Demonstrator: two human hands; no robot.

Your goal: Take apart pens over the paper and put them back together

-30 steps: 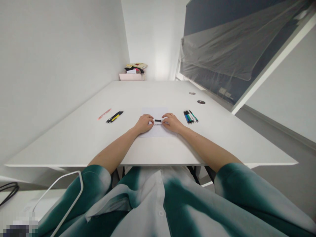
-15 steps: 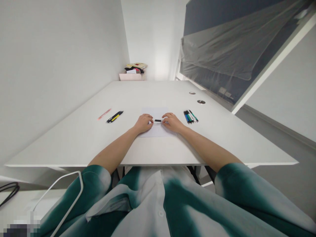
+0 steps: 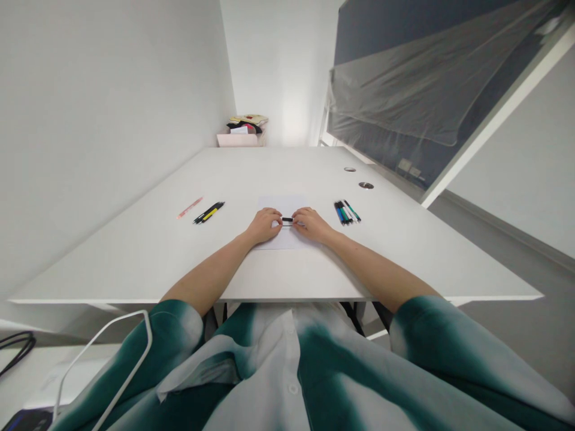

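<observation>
A small black piece (image 3: 287,219), too small to identify exactly, level between the left hand (image 3: 264,225) and the right hand (image 3: 311,225). Just beneath it and parallel, a thin dark rod (image 3: 287,225), both above a white paper sheet (image 3: 287,237).

We're looking down a long white table (image 3: 135,263), folks: a sheet of paper (image 3: 282,203) in the middle, a pink pen (image 3: 190,208) and black-and-yellow pens (image 3: 209,212) on one side, a cluster of pens (image 3: 346,212) on the other!
</observation>
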